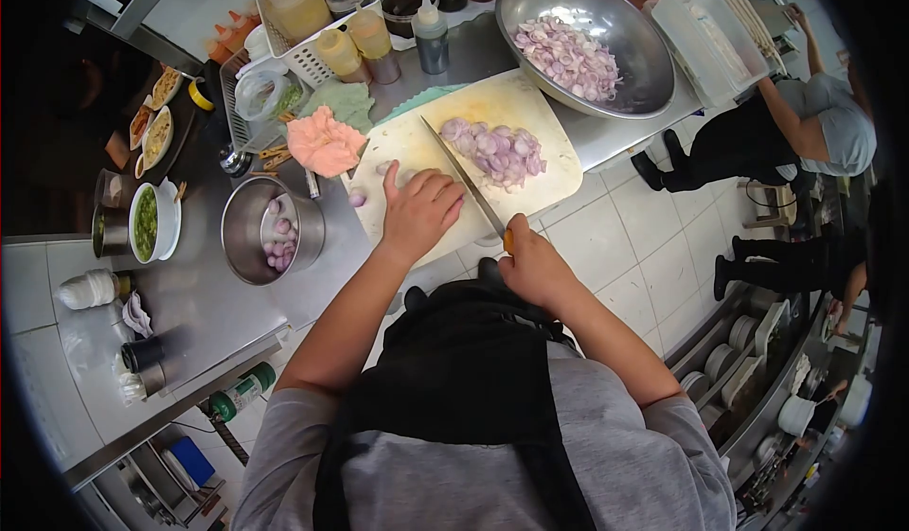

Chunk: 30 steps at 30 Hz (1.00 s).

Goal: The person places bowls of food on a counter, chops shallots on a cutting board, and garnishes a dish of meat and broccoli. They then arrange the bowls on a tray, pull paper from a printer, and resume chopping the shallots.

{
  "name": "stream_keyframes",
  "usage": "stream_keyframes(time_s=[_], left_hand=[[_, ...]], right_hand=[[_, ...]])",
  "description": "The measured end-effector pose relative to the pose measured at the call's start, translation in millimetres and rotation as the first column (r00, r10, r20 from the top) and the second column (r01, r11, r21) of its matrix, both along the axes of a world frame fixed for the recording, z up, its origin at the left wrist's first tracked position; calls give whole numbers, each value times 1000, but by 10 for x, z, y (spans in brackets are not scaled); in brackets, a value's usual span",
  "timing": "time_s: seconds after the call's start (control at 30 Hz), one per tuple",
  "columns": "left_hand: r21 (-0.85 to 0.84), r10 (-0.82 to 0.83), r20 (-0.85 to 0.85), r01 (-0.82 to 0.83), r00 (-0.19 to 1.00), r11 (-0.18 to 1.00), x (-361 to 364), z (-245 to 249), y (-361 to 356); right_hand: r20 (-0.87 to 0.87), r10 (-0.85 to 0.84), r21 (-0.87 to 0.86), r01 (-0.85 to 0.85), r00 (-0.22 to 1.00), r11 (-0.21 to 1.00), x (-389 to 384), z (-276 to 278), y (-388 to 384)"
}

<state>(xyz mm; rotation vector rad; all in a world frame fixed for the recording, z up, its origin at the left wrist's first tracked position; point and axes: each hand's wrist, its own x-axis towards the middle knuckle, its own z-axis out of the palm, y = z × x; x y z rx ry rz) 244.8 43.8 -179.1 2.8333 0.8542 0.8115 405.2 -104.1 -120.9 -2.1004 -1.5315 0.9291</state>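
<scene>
- Knife (463, 172): over board (557, 179), between my left hand (423, 211) and sliced shallots (495, 150); long axis slants, tip away and leftward.
- Right hand (536, 264): wrapped round knife handle.
- Left hand: just beside knife, fingers loosely spread; can't tell what's underneath.
- Loose shallot (357, 198): left of left hand, board edge.

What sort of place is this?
Most likely a restaurant kitchen: a large round steel bowl holds many pale-purple onion slices, clear plastic squeeze bottles stand on the grey metal counter, with round white plates stacked at right.
</scene>
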Motion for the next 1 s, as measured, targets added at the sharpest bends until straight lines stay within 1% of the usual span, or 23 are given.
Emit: stream_keyframes(time_s=[0.03,0.17,0.23,0.27,0.33,0.37,0.43,0.57,0.7,0.77,0.8,0.87,0.9,1.0], left_hand=[[-43,-48,17,49,999,998,8,-8,2],[-115,-21,40,26,999,993,13,35,18],[-157,-25,106,41,994,987,20,89,26],[-160,-26,106,43,994,986,24,66,39],[-270,-81,195,132,978,954,40,0,85],[-276,-81,195,134,977,952,41,-15,110],[-283,-124,211,182,970,942,29,-37,166],[-309,-141,212,203,967,929,7,-63,203],[-292,-158,240,226,958,929,7,-69,219],[-292,-159,242,228,957,929,17,-62,224],[-294,-161,241,230,957,928,22,-62,232],[-307,-161,232,229,959,924,-11,-79,203],[-306,-153,233,222,960,926,2,-79,200],[-294,-149,252,223,956,929,18,-77,219]], right_hand=[[11,-10,-65,10,1000,998,-4,24,17],[39,8,-87,-5,999,996,-13,81,33],[144,46,-52,-39,989,998,-35,42,-5],[144,44,-55,-37,989,998,-40,41,-5],[229,79,-69,-64,970,996,-45,56,5],[229,79,-76,-63,970,995,-41,112,37],[227,154,-285,-86,962,955,-23,328,143],[238,193,-350,-102,952,931,-61,644,205],[252,145,-386,-38,957,922,-173,306,231],[265,131,-354,-31,955,935,-231,184,292],[266,134,-356,-32,955,934,-176,212,283],[246,162,-377,-59,956,924,-130,520,304],[247,146,-370,-46,958,928,-175,530,282],[276,127,-378,-14,953,926,-277,100,305]])
